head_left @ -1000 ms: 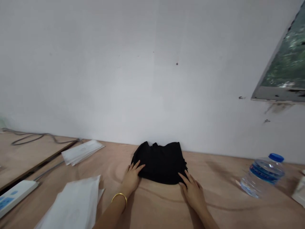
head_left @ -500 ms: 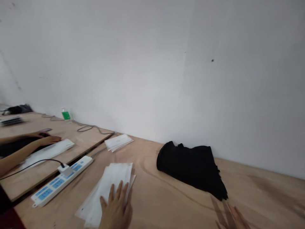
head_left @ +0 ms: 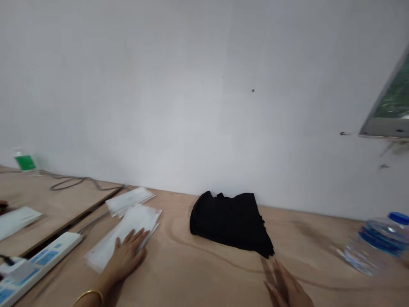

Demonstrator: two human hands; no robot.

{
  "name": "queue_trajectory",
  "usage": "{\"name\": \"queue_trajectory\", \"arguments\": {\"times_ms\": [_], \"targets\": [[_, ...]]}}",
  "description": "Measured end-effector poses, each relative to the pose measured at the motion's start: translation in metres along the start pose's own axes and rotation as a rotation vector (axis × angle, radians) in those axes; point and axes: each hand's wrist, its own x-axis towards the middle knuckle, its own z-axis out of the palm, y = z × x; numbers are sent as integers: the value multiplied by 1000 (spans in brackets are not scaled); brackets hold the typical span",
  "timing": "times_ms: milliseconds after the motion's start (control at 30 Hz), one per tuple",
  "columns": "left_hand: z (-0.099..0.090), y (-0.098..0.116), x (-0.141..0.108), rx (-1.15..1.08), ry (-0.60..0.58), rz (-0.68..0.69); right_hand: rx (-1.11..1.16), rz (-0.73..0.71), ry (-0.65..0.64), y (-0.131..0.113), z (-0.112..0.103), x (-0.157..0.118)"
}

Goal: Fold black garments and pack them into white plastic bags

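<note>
Pale plywood surface (head_left: 204, 279) carries everything here. Nearest, at 7 o'clock, the left hand (head_left: 126, 256), a gold bangle (head_left: 87, 294) at its wrist, lies with fingers (head_left: 134, 239) spread flat on a stack of white packets (head_left: 128, 226), pinning it down, not gripping. The right hand (head_left: 284, 290), blurred at 5 o'clock, has its fingers open on nothing, just short of a black folded garment (head_left: 230, 224) set back against the white wall (head_left: 191, 106) at 12 o'clock.

A thin gold bangle (head_left: 88, 294) circles the left wrist (head_left: 104, 279).
</note>
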Motion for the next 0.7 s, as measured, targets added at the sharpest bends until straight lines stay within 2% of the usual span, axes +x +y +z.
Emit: {"name": "queue_trajectory", "arguments": {"times_ms": [100, 200, 233, 333, 400, 467, 567, 700], "targets": [[-4, 9, 18, 44, 30, -16, 144, 103, 117, -14, -14, 15], [-15, 42, 35, 41, 175, 46, 223, 206, 218, -16, -24, 43], [-19, 59, 41, 9, 221, 94, 223, 223, 220, -17, -26, 54], [-28, 111, 62, -78, 214, 312, 206, 242, 167, -21, -26, 81], [-29, 139, 76, -85, 192, 381, 213, 246, 114, -25, -24, 92], [-28, 158, 87, -76, 171, 414, 231, 247, 76, -29, -21, 96], [-26, 171, 95, -46, 154, 440, 252, 253, 67, -31, -19, 96], [-31, 172, 98, -4, 151, 464, 311, 227, 69, -32, -21, 97]]}}
